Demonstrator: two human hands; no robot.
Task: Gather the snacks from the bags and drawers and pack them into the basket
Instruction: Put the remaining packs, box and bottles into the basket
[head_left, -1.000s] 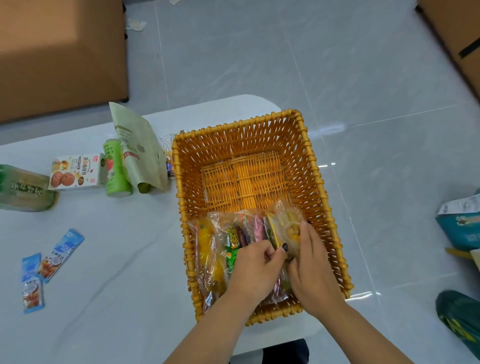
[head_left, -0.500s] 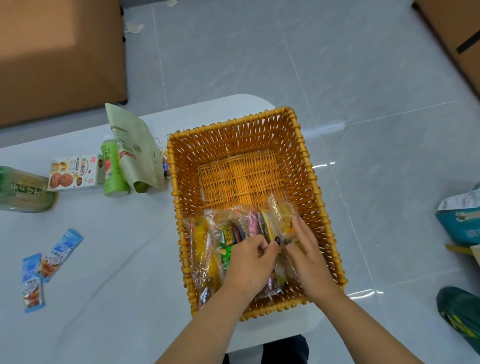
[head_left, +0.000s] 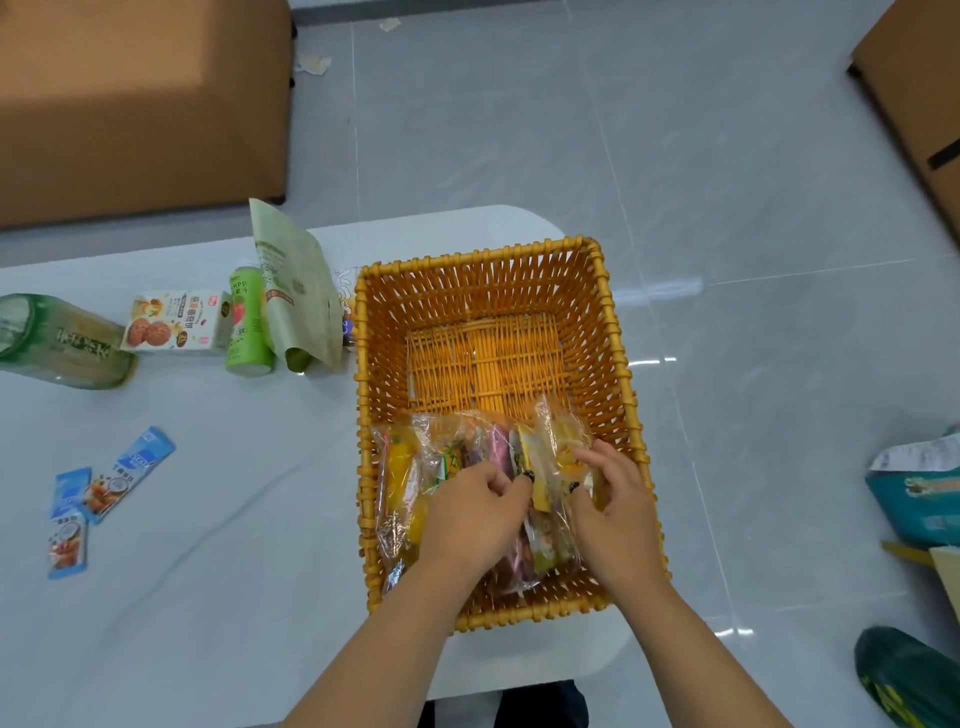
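- We see the snack packets (head_left: 467, 457) standing side by side in clear wrappers in the near half of the wicker basket (head_left: 621, 364), which sits at the right end of the white table (head_left: 208, 597); the far half of the basket shows bare weave.
- The left hand (head_left: 475, 514) has its fingers curled down into the middle of the row, thumb and forefinger pinching a packet edge; exactly which packet we cannot tell.
- The right hand (head_left: 615, 506) curls round the rightmost packets, thumb on their near face and fingers over the top, holding them against the right wall.
- The lower parts of the packets are hidden under both hands; the prints are too crumpled to read.
- Both forearms come in from the near edge, converging on the basket; wrists sit above its near rim.
- Left of the basket, on the table: a leaning green pouch (head_left: 291, 291), a green bottle (head_left: 244, 327), a biscuit box (head_left: 176, 322), and a green jar (head_left: 57, 340) cut off at the left edge; nearer us lie blue sachets (head_left: 104, 488).
- Beyond, brown boxes (head_left: 140, 98) stand on grey floor; bags are cut off at the right.
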